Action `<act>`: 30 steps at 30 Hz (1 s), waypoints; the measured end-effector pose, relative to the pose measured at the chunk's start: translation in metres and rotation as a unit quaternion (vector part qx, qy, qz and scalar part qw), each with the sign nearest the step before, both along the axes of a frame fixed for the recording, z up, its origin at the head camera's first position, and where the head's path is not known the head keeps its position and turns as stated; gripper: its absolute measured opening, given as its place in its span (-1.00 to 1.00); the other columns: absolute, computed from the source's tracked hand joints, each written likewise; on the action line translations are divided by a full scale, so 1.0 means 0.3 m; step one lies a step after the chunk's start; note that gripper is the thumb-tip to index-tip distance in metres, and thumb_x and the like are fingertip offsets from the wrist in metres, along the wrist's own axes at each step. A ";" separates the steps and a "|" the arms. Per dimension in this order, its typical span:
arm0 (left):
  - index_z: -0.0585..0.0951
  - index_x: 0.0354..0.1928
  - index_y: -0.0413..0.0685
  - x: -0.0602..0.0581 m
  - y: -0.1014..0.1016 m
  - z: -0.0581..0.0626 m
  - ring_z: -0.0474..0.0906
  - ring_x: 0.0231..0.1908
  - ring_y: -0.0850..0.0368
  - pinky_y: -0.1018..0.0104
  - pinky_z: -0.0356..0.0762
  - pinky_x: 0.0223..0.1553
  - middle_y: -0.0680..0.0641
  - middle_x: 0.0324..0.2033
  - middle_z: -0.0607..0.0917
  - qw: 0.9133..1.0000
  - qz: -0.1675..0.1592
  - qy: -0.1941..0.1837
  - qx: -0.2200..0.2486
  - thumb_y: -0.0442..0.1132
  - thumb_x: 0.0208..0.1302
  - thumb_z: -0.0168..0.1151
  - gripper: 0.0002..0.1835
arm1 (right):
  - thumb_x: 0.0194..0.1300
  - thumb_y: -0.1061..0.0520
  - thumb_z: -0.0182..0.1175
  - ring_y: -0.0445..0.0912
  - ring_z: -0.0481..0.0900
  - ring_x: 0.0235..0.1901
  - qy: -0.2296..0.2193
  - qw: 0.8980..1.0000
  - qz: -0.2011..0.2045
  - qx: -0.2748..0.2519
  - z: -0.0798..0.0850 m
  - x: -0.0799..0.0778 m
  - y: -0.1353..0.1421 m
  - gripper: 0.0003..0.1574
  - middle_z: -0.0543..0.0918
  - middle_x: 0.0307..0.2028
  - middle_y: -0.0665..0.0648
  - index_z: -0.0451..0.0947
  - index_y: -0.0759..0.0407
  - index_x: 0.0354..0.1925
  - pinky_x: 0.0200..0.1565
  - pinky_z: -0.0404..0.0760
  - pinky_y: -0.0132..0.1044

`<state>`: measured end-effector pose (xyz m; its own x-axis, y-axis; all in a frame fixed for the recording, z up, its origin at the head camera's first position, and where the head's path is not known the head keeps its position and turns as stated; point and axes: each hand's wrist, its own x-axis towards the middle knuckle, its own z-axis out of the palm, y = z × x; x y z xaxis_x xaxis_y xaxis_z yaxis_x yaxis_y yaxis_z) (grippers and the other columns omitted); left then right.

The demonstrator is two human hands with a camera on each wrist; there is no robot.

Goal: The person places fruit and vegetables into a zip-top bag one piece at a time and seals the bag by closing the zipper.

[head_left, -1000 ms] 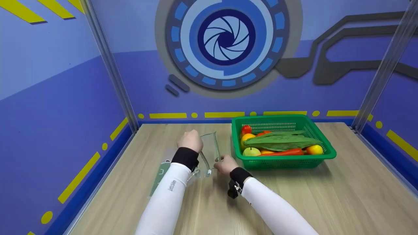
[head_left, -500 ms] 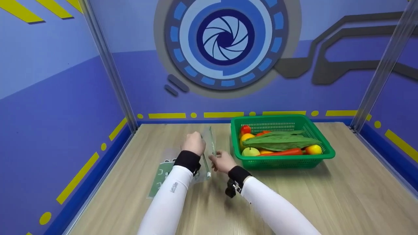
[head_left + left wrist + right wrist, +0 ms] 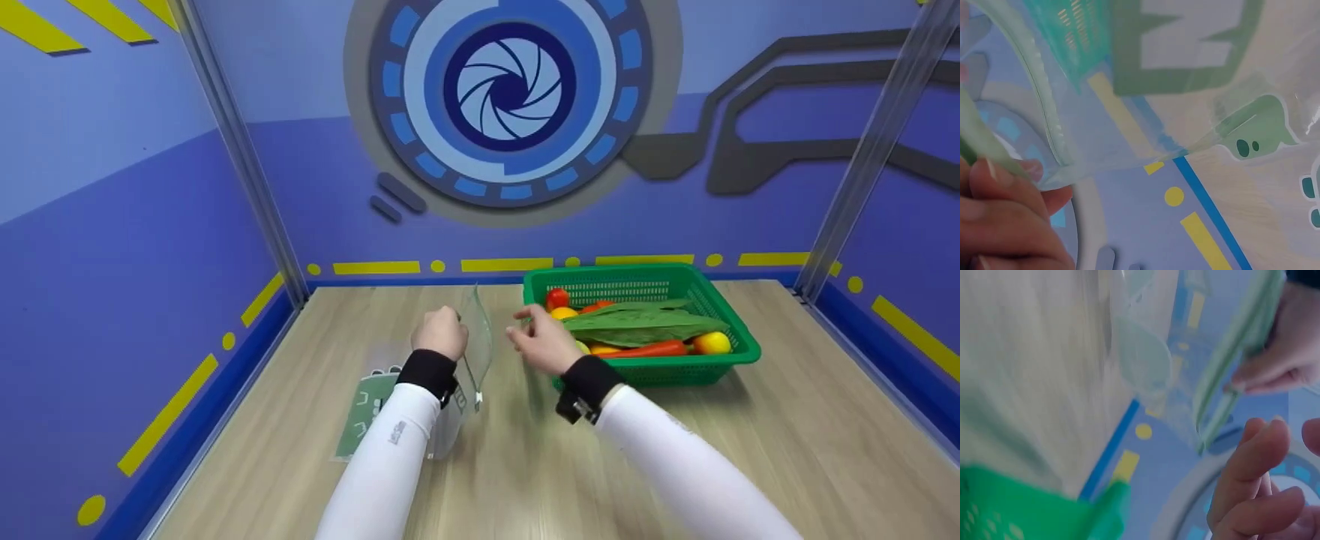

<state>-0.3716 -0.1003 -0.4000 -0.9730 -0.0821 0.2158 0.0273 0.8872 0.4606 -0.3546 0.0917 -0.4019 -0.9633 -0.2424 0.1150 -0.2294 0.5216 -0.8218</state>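
A clear zip bag (image 3: 478,337) with green prints and a green zip edge hangs from my left hand (image 3: 440,334), its mouth parted. In the left wrist view, the fingers and thumb (image 3: 1010,214) pinch the bag's rim at a corner. My right hand (image 3: 546,341) is apart from the bag, loosely bent and holding nothing, at the left side of the green basket (image 3: 739,330). The right wrist view shows its fingers (image 3: 1252,467) spread, with the bag's zip edge (image 3: 1235,360) beyond them.
The basket bears long green leaves (image 3: 637,322), a red chilli or carrot-like piece (image 3: 652,350), a yellow-red fruit (image 3: 711,343) and a red one (image 3: 557,298). Another flat green-printed bag (image 3: 367,405) lies on the wooden table (image 3: 510,480) beneath my left forearm.
My right hand has let go of the bag's edge and moved right towards the basket. My left hand still holds the bag, which now stands more open and upright.
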 end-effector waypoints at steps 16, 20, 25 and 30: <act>0.79 -0.22 -0.17 -0.004 0.007 -0.012 0.54 -0.49 0.05 0.14 0.47 -0.45 -0.18 -0.30 0.82 1.000 0.002 0.004 -0.005 -0.33 0.37 0.18 -0.80 | 0.44 0.11 0.23 0.32 0.54 0.15 0.012 0.976 -0.051 0.211 0.074 -0.172 0.419 -0.31 0.53 0.22 0.50 0.30 0.41 0.39 0.15 0.55 0.15; 0.78 -0.22 -0.18 -0.002 0.014 -0.007 0.48 -0.51 0.06 0.18 0.39 -0.48 -0.17 -0.34 0.81 1.000 0.001 -0.001 -0.003 -0.32 0.39 0.17 -0.80 | 0.40 0.07 0.30 0.45 0.38 0.32 0.013 0.964 -0.044 0.262 0.051 -0.193 0.484 -0.19 0.43 0.33 0.55 0.28 0.45 0.42 0.32 0.40 0.29; 0.79 -0.15 -0.17 -0.002 0.015 -0.006 0.66 -0.43 -0.01 0.12 0.56 -0.42 -0.18 -0.26 0.83 1.000 -0.005 0.012 -0.007 -0.33 0.37 0.18 -0.79 | 0.34 0.03 0.36 0.56 0.21 0.37 -0.008 0.954 -0.036 0.297 0.006 -0.200 0.507 -0.09 0.36 0.39 0.57 0.26 0.40 0.46 0.31 0.34 0.39; 0.79 -0.06 -0.15 -0.001 0.012 -0.005 0.78 -0.28 -0.13 0.00 0.71 -0.27 -0.20 -0.13 0.83 1.000 -0.007 0.015 -0.008 -0.35 0.37 0.17 -0.75 | 0.31 -0.02 0.40 0.65 -0.05 0.45 0.029 0.952 -0.028 0.303 -0.022 -0.183 0.476 -0.20 0.31 0.42 0.57 0.42 0.31 0.37 0.31 0.21 0.54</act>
